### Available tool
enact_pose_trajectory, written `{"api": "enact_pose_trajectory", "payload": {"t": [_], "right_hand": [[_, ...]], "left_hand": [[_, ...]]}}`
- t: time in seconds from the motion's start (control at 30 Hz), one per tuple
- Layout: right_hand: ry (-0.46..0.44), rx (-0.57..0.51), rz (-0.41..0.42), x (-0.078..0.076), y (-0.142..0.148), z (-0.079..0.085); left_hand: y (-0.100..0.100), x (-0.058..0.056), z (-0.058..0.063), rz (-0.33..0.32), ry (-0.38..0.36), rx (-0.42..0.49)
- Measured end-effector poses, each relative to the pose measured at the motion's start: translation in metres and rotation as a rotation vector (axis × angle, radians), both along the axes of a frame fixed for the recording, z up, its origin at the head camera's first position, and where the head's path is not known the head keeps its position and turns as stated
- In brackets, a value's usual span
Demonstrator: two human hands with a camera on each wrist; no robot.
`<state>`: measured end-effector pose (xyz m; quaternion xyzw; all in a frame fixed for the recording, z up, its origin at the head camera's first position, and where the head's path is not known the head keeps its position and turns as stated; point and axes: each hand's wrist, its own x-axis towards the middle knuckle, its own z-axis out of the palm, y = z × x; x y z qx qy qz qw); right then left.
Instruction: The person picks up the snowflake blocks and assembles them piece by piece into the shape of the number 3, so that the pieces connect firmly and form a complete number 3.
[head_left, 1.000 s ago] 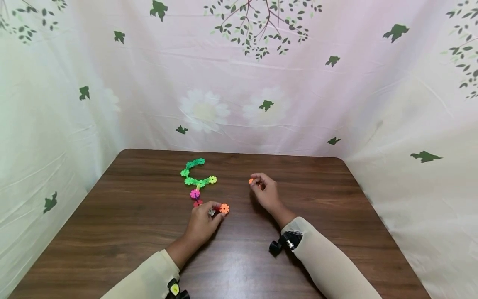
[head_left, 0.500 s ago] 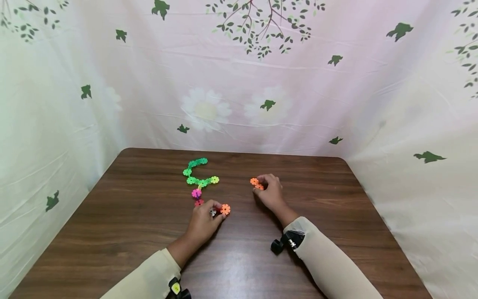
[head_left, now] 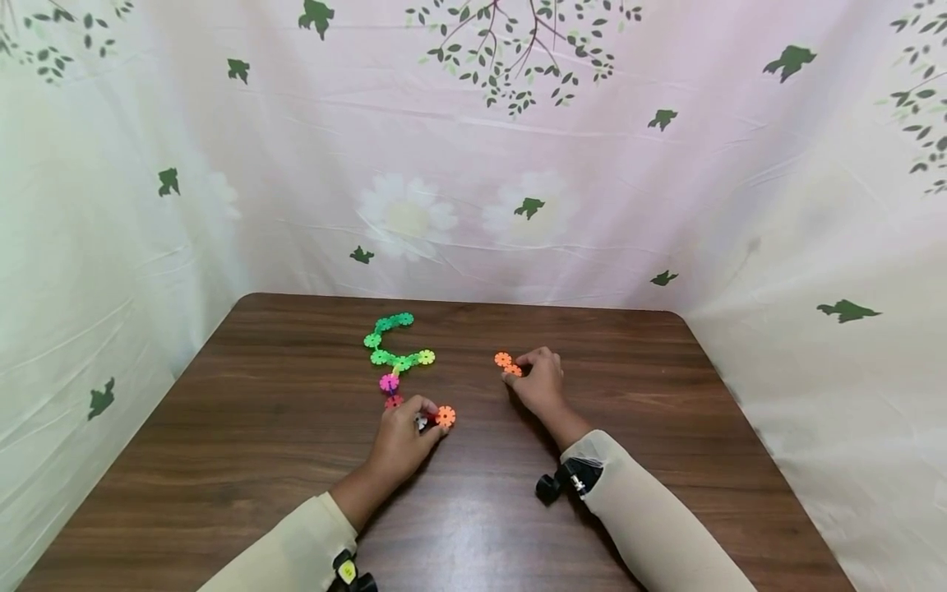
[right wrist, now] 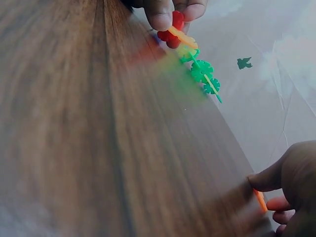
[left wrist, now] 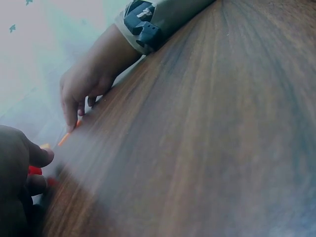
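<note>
A chain of interlocking notched discs [head_left: 401, 363] lies on the table, green and yellow at the far end, pink and red nearer me. My left hand [head_left: 399, 436] grips its near end, thumb and fingers around a grey disc [head_left: 422, 421] and a red one [right wrist: 176, 20]. An orange disc [head_left: 445, 416] sticks out at its fingertips. The palm hides part of the chain. To the right, my right hand [head_left: 540, 382] pinches a pair of joined orange discs [head_left: 503, 359] between thumb and fingers, low at the tabletop. A gap of table separates this pair from the chain.
The brown wooden table [head_left: 244, 427] reaches back to a hanging cloth [head_left: 444, 148] printed with leaves and birds, which also encloses both sides. Each sleeved wrist wears a black strapped device [head_left: 577, 477].
My right hand has shifted slightly right and its fingers have spread off the orange pair, so both discs show. My left hand stays almost still on the chain.
</note>
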<state>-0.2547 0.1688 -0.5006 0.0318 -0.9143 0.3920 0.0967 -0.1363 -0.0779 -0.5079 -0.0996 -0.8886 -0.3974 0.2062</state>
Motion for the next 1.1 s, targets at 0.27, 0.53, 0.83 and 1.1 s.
{"api": "enact_pose_trajectory", "payload": {"t": [0.27,0.53,0.83,1.1], "right_hand": [[-0.013,0.001,0.038,0.001,0.005,0.003],[-0.005,0.001,0.129,-0.002,0.016,-0.002],[-0.016,-0.061,0.168,-0.003,0.016,-0.002],[0.016,-0.11,0.184,-0.002,0.015,-0.002]], "left_hand": [[0.001,-0.001,0.001,0.0,-0.002,0.009],[0.001,0.0,-0.001,-0.022,0.03,0.008],[-0.001,0.0,-0.003,-0.037,0.078,-0.005],[-0.002,0.0,-0.001,-0.045,0.065,0.006]]}}
